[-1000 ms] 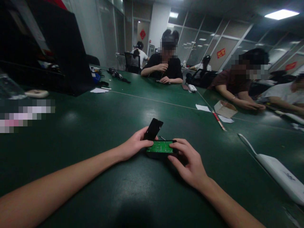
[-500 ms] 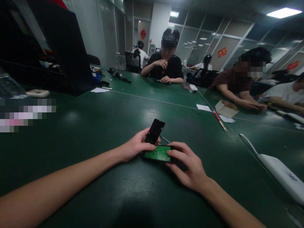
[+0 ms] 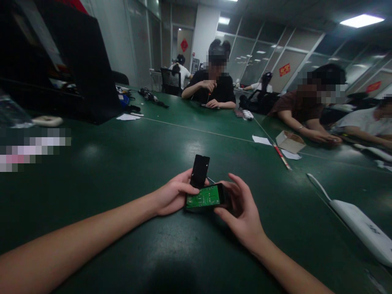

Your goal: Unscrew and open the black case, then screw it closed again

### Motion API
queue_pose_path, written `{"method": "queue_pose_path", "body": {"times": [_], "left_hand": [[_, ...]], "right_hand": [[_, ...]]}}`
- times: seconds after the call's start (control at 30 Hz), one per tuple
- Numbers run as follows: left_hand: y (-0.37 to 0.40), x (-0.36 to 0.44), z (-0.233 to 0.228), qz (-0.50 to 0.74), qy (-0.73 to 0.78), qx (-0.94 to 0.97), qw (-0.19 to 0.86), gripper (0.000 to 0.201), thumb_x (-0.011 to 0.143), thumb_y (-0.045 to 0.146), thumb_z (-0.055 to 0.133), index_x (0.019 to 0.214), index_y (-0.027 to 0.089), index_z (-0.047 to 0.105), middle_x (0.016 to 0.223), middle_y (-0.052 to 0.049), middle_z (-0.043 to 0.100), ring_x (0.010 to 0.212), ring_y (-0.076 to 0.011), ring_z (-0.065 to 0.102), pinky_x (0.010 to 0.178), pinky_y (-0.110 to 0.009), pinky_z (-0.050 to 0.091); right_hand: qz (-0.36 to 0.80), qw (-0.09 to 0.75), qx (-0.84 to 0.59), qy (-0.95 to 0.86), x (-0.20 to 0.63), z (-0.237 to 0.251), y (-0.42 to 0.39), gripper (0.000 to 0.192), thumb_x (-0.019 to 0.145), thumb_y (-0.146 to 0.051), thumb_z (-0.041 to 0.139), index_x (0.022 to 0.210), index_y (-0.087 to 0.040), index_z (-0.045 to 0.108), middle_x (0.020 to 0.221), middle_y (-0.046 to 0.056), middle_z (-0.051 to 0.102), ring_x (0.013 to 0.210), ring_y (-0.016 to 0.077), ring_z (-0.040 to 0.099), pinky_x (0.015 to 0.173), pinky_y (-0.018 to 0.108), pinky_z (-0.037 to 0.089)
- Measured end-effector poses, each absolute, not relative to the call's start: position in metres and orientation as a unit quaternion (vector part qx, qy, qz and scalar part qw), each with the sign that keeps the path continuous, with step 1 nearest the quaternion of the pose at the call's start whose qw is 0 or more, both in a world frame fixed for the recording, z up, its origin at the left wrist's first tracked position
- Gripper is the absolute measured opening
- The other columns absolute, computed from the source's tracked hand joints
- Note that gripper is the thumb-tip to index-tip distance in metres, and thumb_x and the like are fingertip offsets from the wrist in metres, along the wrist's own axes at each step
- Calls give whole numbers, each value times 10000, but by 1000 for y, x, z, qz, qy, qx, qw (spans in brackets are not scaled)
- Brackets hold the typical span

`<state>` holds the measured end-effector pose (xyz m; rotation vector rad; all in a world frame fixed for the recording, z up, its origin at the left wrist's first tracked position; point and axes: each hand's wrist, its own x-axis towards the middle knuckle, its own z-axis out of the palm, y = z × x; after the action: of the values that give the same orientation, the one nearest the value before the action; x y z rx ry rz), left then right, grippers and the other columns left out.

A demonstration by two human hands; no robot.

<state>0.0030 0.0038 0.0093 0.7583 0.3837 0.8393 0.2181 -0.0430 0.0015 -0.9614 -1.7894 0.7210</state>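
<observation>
Head view: circuit board point(image 3: 206, 197) bared in its black case point(image 3: 223, 196), lower centre of frame.
Right fingers point(image 3: 241, 185) curl round the case's right end, index just lifted, uncovering the board's edge; left fingers point(image 3: 187, 188) hold the case and, beyond it, a black cover point(image 3: 200, 170).

My left hand point(image 3: 173, 195) holds a black cover point(image 3: 200, 168) nearly upright, the thumb lying at the edge of a green board point(image 3: 206, 197). The board sits in a black case point(image 3: 225, 195), whose right end lies between the thumb and fingers of my right hand point(image 3: 243, 214), the index finger raised. Behind the case a thin rod point(image 3: 211, 180) shows, partly hidden. On the green table point(image 3: 122, 157), to my right, lie a white bar point(image 3: 361, 228) and, farther off, an open box point(image 3: 289, 143). Opposite sits a person point(image 3: 200, 90) in black.
</observation>
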Motion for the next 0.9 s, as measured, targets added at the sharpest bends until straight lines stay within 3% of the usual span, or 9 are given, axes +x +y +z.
{"method": "queue_pose_path", "body": {"times": [0.17, 0.3, 0.4, 0.57, 0.63, 0.73, 0.8, 0.9], "left_hand": [[1, 7, 12, 416, 190, 313, 833, 474, 661, -54, 646, 1077, 171, 613, 1052, -51, 636, 1100, -225, 583, 1050, -423, 387], [-1, 8, 11, 402, 169, 319, 842, 452, 702, -22, 662, 1106, 174, 610, 1070, -58, 634, 1131, -242, 579, 1069, -443, 375], [-2, 10, 6, 408, 166, 338, 832, 460, 707, -11, 680, 1120, 181, 609, 1074, -52, 622, 1114, -226, 574, 1051, -412, 379], [-3, 12, 2, 408, 180, 397, 802, 470, 740, 79, 745, 1169, 203, 599, 1074, -47, 615, 1013, -192, 588, 932, -342, 417], [-3, 12, 1, 403, 185, 409, 798, 427, 785, 177, 741, 1189, 202, 602, 1090, -60, 620, 1026, -209, 585, 924, -351, 419], [-2, 12, 1, 409, 191, 381, 807, 369, 927, 409, 572, 1207, 173, 624, 1094, -90, 625, 1067, -236, 567, 948, -382, 418], [-1, 12, 1, 416, 199, 367, 808, 411, 966, 446, 487, 1204, 148, 639, 1072, -97, 625, 1059, -232, 562, 951, -383, 421], [0, 12, 2, 425, 216, 373, 796, 369, 954, 397, 539, 1182, 132, 655, 1037, -94, 630, 990, -204, 574, 916, -362, 441]], "right_hand": [[379, 433, -405, -710, 209, 3, -45, 833, 800, -314, 786, 1460, -281, 280, 1375, 124, 548, 1325, 290, 498, 1120, 508, 408], [428, 402, -415, -695, 207, 5, -47, 844, 802, -321, 767, 1444, -302, 221, 1400, 144, 497, 1114, 271, 653, 927, 451, 577], [459, 421, -412, -665, 207, 7, -44, 726, 768, -365, 785, 1349, -287, 356, 1271, 105, 602, 1004, 259, 696, 829, 420, 612], [514, 428, -421, -613, 211, 13, -37, 530, 662, -397, 854, 1101, -222, 615, 1078, 79, 731, 1018, 302, 698, 894, 473, 575], [533, 428, -416, -599, 214, 14, -35, 536, 639, -408, 867, 1083, -209, 643, 1075, 88, 740, 1004, 309, 705, 890, 475, 574], [541, 446, -412, -582, 221, 12, -34, 519, 655, -400, 863, 1081, -187, 657, 1089, 103, 738, 1006, 306, 704, 900, 458, 566], [532, 471, -410, -572, 225, 10, -33, 480, 677, -389, 855, 1066, -179, 667, 1054, 102, 743, 972, 299, 710, 884, 447, 569], [511, 501, -411, -565, 230, 8, -31, 444, 699, -387, 844, 1048, -175, 671, 990, 90, 746, 916, 287, 716, 846, 436, 580]]}}
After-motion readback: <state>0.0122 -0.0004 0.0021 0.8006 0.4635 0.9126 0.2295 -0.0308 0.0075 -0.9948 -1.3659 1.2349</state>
